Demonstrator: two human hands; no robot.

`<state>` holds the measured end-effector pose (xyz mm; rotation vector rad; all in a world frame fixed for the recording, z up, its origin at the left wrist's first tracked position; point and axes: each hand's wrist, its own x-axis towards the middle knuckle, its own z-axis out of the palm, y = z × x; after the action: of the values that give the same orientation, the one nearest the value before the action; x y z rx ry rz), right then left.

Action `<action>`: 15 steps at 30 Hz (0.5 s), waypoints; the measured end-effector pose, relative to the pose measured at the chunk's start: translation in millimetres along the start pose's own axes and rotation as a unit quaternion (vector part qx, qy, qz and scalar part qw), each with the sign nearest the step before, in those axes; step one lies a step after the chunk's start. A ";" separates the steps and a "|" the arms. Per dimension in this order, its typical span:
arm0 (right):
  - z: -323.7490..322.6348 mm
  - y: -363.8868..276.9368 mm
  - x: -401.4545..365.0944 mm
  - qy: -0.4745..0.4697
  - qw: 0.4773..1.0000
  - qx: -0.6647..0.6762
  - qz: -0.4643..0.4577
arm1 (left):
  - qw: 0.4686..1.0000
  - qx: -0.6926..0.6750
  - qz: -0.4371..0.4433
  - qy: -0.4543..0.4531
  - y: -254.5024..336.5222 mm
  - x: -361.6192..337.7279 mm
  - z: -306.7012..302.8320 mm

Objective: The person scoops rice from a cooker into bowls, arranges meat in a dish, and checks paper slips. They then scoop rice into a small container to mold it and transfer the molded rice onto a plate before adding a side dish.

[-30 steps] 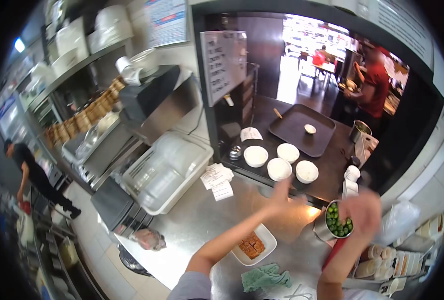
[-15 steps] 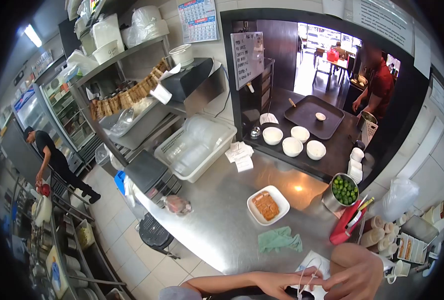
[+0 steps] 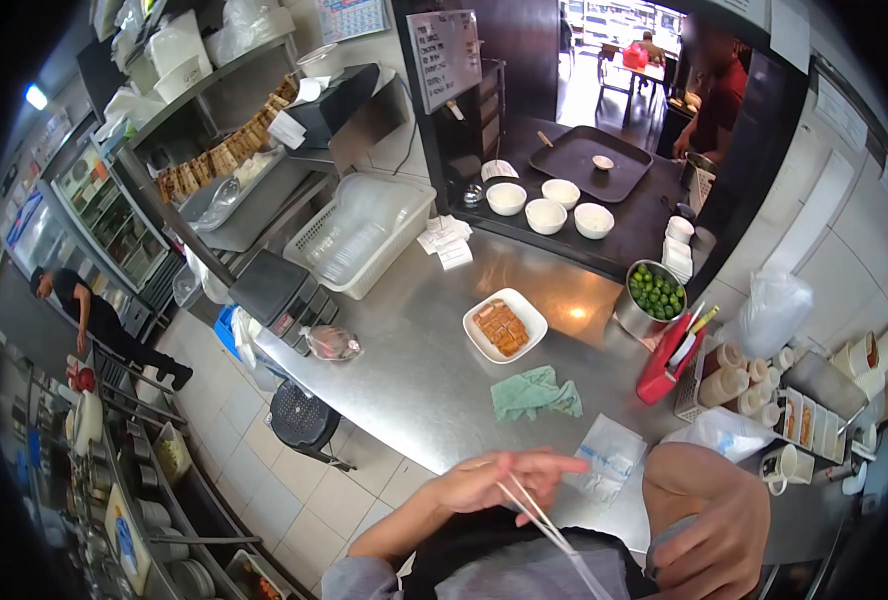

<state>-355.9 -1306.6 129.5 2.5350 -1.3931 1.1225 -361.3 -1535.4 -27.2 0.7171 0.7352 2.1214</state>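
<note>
My left hand (image 3: 499, 482) is over the front edge of the steel counter, palm turned partly up, index finger stretched right. A thin white cord (image 3: 544, 525) loops between its fingers and runs down across my dark apron. My right hand (image 3: 709, 545) is bent in close to my chest, its fingers curled; what they hold, if anything, is hidden. A clear plastic packet with blue print (image 3: 609, 460) lies on the counter between my hands. Beyond it are a crumpled green cloth (image 3: 536, 394) and a white square dish (image 3: 472, 340) holding sliced, browned breaded food (image 3: 501, 327).
A steel pot of green citrus (image 3: 656, 290) and a red holder with utensils (image 3: 664, 365) stand right. Several white bowls (image 3: 546, 216) and a black tray (image 3: 574, 165) sit at the pass window. A basket of plastic lids (image 3: 364, 235) stands left. Two people work farther off.
My view has shifted, so the counter sits higher. My left hand has risen and moved left, away from my right hand, drawing the cord out. The packet under them is uncovered.
</note>
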 end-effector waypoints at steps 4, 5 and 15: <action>0.8 8.0 -0.6 0.006 0.999 -0.033 0.007 | 0.973 0.156 0.076 0.150 24.3 -28.7 -9.6; 3.2 12.2 0.3 0.023 0.999 -0.015 0.017 | 0.967 0.153 0.111 0.172 33.7 -35.3 -13.1; 25.9 88.9 20.8 0.224 0.971 -0.084 0.015 | 0.961 -0.028 0.249 -0.116 186.7 -85.2 -24.3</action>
<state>-400.5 -1383.9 97.0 1.9861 -1.3378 1.4002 -419.8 -1710.9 64.9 1.1956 0.3891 2.4303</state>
